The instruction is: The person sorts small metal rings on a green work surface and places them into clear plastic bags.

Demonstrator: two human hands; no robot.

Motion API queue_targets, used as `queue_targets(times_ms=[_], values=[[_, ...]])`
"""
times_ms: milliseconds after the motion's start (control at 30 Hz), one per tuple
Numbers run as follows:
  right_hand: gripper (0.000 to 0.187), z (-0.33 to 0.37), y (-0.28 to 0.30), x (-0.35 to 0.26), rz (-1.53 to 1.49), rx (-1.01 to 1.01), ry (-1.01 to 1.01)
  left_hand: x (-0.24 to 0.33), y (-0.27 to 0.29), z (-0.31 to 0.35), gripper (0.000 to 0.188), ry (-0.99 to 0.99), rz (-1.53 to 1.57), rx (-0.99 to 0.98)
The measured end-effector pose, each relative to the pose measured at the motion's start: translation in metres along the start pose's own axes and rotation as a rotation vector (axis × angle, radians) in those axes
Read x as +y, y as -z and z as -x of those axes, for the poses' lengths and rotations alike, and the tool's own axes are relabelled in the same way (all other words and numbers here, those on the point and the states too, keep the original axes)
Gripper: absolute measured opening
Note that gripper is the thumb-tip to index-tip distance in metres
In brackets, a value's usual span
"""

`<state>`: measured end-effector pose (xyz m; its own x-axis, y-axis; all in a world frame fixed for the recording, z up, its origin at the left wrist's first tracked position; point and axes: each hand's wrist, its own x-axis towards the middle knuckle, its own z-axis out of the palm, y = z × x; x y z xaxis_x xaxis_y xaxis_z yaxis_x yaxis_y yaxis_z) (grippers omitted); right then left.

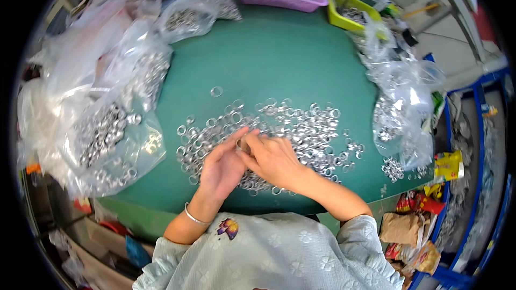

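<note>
My two hands meet over a spread heap of small silver metal rings [317,134] on the green table. Between thumb and bent fingers, my right hand [279,162] pinches one metal ring [239,144]. My left hand [221,171] is turned with its palm partly up, its fingers stretched out and close against the right fingertips and that ring. Part of the left fingers is hidden behind the right hand. One loose ring [216,92] lies apart, beyond the heap.
Clear plastic bags of metal parts [107,134] crowd the left side; another bag [400,113] lies at the right. A purple basket [285,3] and a yellow-green basket [344,20] stand at the back. Blue shelving [475,123] rises beyond the right edge.
</note>
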<state>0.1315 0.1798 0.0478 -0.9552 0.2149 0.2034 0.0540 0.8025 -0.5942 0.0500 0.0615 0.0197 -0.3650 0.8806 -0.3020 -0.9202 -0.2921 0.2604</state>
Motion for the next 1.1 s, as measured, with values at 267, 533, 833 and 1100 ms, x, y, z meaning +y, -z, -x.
queue_targets(times_ms=[267,533,833,1100], values=[[0.005,0.036,0.089,0.084,-0.251,0.467,-0.382,-0.013,-0.01,-0.013,0.034,-0.016,-0.12,0.088],[0.03,0.067,0.24,0.257,0.593,0.781,-0.695,-0.001,0.011,0.003,0.021,-0.146,-0.293,0.118],[0.022,0.067,0.103,0.127,-0.44,0.205,-0.72,0.022,0.024,0.008,0.027,-0.38,-1.109,0.284],[0.013,0.029,0.045,0.097,0.222,0.019,-0.398,-0.002,0.001,-0.054,0.021,-0.573,-1.913,0.013]])
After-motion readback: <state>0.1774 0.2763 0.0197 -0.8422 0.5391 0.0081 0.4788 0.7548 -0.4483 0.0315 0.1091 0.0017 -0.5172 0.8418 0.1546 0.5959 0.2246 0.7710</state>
